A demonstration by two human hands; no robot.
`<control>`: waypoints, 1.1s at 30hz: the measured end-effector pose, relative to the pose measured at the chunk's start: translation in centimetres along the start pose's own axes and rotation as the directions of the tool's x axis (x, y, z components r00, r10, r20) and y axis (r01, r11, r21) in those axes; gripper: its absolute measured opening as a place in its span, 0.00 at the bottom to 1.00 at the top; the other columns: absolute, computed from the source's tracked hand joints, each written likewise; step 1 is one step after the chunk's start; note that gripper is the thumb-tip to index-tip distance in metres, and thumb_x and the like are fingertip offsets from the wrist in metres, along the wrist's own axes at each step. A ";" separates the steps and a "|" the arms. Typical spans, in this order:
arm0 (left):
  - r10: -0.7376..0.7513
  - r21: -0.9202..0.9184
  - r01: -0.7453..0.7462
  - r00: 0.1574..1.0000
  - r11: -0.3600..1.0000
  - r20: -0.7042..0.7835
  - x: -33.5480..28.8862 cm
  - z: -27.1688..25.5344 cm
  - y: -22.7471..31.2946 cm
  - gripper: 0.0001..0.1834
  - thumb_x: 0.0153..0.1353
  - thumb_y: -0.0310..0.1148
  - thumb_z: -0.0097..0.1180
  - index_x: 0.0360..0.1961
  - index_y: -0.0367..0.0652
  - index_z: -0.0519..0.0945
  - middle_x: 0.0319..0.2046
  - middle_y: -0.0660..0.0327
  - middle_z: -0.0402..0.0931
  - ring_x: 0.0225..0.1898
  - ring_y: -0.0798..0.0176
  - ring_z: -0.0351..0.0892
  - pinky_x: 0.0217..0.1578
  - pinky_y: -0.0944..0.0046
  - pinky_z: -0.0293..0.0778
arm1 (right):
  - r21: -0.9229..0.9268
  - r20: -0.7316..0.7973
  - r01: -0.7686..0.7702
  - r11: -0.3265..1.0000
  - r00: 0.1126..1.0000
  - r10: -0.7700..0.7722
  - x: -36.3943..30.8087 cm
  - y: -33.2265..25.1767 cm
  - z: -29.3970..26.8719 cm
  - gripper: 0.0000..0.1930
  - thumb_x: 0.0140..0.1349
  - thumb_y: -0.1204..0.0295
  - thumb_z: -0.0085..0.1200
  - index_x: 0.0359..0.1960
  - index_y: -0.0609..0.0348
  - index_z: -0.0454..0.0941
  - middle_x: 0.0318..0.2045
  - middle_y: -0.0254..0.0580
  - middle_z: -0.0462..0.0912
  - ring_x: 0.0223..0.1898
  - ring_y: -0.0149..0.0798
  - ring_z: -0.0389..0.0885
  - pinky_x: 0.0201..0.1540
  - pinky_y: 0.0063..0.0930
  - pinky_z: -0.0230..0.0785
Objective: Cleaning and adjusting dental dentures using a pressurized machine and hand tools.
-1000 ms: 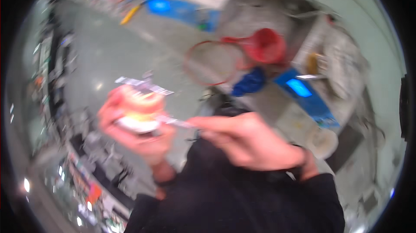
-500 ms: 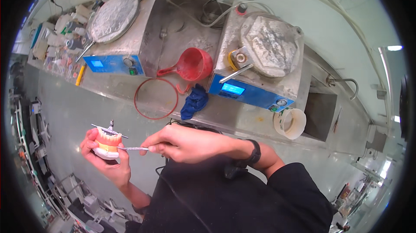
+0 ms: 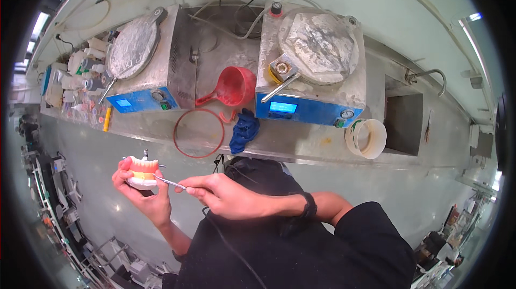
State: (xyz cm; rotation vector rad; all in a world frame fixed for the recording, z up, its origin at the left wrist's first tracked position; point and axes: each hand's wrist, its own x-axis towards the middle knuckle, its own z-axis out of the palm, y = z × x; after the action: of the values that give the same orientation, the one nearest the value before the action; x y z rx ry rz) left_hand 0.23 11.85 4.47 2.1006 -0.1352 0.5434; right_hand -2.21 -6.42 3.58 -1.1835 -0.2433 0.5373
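- Along the wall, a metal counter (image 3: 295, 141) is occupied by two blue-fronted machines (image 3: 317, 114), with a red scoop (image 3: 235, 88) set between them.
- Near the counter's front edge, a red ring (image 3: 174, 134) and a blue cloth (image 3: 244, 130) are laid side by side.
- In front of the counter, a dental model (image 3: 143, 167) is gripped at its sides by the left hand (image 3: 153, 204).
- A slim metal tool (image 3: 172, 183) is pinched by the right hand (image 3: 223, 195); its tip is pointed at the model, though contact cannot be made out.
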 end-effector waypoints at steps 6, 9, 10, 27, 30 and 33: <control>-0.145 -0.288 0.138 0.989 0.948 -0.006 -0.2 2.4 -0.9 0.28 0.51 0.24 0.59 0.52 0.43 0.62 0.57 0.52 0.62 0.57 0.54 0.65 0.57 0.57 0.66 | 0.034 -0.210 0.087 0.996 0.975 -0.078 -0.6 -0.3 -1.9 0.11 0.69 0.68 0.47 0.33 0.65 0.71 0.20 0.35 0.68 0.24 0.26 0.64 0.26 0.27 0.61; -0.309 -0.520 0.337 0.940 0.785 0.144 0.3 3.4 -1.7 0.25 0.56 0.32 0.55 0.54 0.42 0.63 0.56 0.50 0.66 0.56 0.55 0.67 0.56 0.59 0.67 | -0.045 -0.448 0.131 0.990 0.883 -0.138 -1.6 0.9 -5.3 0.16 0.68 0.68 0.52 0.24 0.58 0.62 0.19 0.22 0.60 0.23 0.17 0.55 0.21 0.18 0.51; -0.431 -0.616 0.509 0.856 0.601 0.287 0.5 3.8 -1.9 0.24 0.58 0.37 0.52 0.55 0.41 0.63 0.55 0.50 0.67 0.56 0.56 0.68 0.56 0.60 0.67 | -0.073 -0.511 0.058 0.996 0.855 -0.087 -2.0 1.7 -6.8 0.17 0.68 0.67 0.53 0.22 0.57 0.62 0.19 0.20 0.58 0.23 0.17 0.54 0.22 0.18 0.49; -0.294 -0.187 0.971 0.225 0.151 0.929 6.9 21.1 1.9 0.35 0.64 0.46 0.37 0.64 0.27 0.62 0.62 0.46 0.66 0.42 0.62 0.79 0.32 0.67 0.74 | -0.402 -0.913 0.249 0.881 -0.032 -0.407 -9.7 0.4 -32.7 0.20 0.73 0.60 0.39 0.45 0.65 0.78 0.33 0.36 0.80 0.29 0.27 0.75 0.31 0.22 0.71; -0.251 -0.162 0.973 0.200 0.165 0.947 7.0 22.4 1.2 0.34 0.64 0.45 0.37 0.64 0.28 0.61 0.62 0.47 0.67 0.43 0.59 0.79 0.39 0.63 0.75 | -0.367 -0.928 0.168 0.915 -0.002 -0.372 -9.7 0.0 -36.7 0.20 0.73 0.59 0.42 0.48 0.64 0.78 0.43 0.39 0.80 0.35 0.27 0.75 0.33 0.21 0.72; -0.207 -0.175 0.976 0.199 0.130 0.958 7.4 22.6 0.4 0.34 0.64 0.44 0.37 0.65 0.29 0.60 0.61 0.47 0.67 0.44 0.56 0.78 0.47 0.58 0.74 | -0.171 -0.972 0.113 0.979 0.141 -0.186 -9.3 -1.3 -37.8 0.19 0.72 0.61 0.43 0.48 0.63 0.80 0.43 0.39 0.82 0.38 0.28 0.76 0.38 0.22 0.72</control>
State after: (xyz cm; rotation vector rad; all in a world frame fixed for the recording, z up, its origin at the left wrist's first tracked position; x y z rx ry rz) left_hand 14.16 -6.11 -2.70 0.9546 0.1617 -1.0139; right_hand 7.35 -42.24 -8.28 -1.3199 0.8183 -0.5596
